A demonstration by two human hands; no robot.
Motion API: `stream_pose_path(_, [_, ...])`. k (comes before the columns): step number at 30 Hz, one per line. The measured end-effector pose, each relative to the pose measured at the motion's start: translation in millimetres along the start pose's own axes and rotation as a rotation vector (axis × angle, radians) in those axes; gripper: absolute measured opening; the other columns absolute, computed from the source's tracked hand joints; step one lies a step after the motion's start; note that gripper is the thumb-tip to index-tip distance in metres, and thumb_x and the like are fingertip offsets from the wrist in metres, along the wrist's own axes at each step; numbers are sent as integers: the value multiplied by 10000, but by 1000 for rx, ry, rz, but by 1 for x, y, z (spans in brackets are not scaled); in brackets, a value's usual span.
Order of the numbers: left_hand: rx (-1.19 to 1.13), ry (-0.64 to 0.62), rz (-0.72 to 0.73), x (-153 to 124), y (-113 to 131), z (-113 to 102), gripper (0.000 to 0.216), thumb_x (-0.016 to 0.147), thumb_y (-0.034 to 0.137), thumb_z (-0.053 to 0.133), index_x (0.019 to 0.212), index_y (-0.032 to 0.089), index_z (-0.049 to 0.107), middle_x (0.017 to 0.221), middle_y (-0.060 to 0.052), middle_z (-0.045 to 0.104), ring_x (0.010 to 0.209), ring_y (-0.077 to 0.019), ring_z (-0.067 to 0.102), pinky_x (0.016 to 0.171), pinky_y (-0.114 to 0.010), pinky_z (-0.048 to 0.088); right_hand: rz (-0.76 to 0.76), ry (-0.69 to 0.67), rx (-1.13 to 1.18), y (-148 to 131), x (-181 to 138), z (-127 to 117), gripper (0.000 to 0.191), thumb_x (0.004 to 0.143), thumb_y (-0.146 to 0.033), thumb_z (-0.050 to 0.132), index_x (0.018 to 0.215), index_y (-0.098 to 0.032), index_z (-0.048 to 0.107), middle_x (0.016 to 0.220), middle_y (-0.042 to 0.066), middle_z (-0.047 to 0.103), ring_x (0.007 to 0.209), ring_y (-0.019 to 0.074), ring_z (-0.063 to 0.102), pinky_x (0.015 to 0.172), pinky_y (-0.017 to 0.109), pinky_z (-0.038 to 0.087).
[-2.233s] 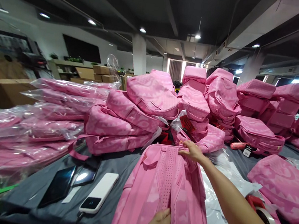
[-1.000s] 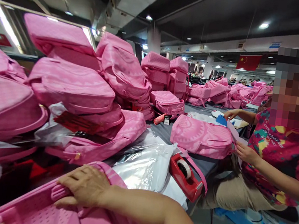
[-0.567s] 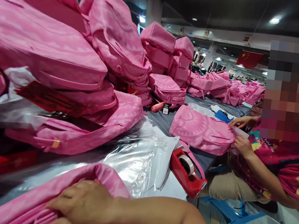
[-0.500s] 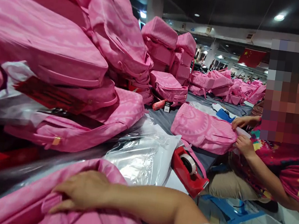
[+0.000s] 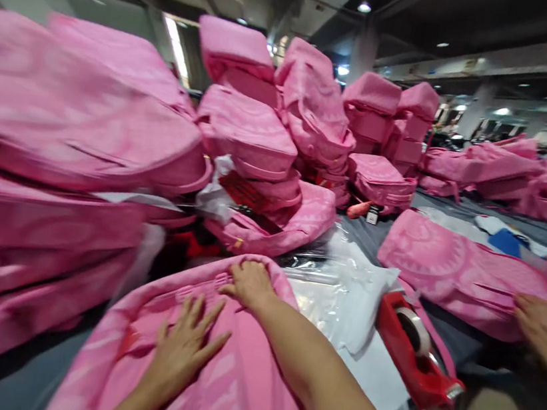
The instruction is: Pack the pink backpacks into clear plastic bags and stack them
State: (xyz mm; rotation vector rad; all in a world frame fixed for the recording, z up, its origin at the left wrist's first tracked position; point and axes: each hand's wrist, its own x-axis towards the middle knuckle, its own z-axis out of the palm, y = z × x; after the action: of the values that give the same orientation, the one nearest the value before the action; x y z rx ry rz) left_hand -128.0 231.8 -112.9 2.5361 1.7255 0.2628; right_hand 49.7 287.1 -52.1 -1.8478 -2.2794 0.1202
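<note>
A pink backpack (image 5: 229,387) with a pale pattern lies directly in front of me, straps and back panel facing up. My left hand (image 5: 181,347) rests flat on that panel, fingers spread. Near the top rim, my right hand (image 5: 250,286) has its fingers bent over the strap area of the same backpack; its fingertips are partly hidden. Just beyond my right forearm are clear plastic bags and white sheets (image 5: 361,304). A red tape dispenser (image 5: 415,351) with a white roll stands to their right.
Stacked pink backpacks (image 5: 78,119) rise along the left and back of the grey table (image 5: 85,335). At right, a co-worker's hands (image 5: 546,335) are at another pink backpack (image 5: 461,270). A blue item (image 5: 505,242) lies behind it. Black-and-white tags (image 5: 373,215) sit farther back.
My view has swung left. My left hand has come into view, spread on the backpack. My right hand is now at the backpack's far top end. The co-worker's hands have shifted on their backpack.
</note>
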Motion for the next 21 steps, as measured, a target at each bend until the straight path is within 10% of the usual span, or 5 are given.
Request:
stream_pose_path(8, [-72,131,-75,-29,15,-7,569,979,421,546,1528,284,482,1719,-114,174,1590,-368,53,1235,-589,210,-149,31,-23,13,-1,-32,247,1032,-229,538,1255,-182,632,1302,147,631,1259,258,551,1032,394,468])
stream_pose_path(21, [-53,-27,-123,-17,14,-26,550,964,415,584,1503,346,499,1712,-136,153,1586,-387,67,1184,-713,144,13,-196,-212,20,49,-25,322,997,-357,653,1254,-163,631,1248,94,648,1071,232,661,912,441,582])
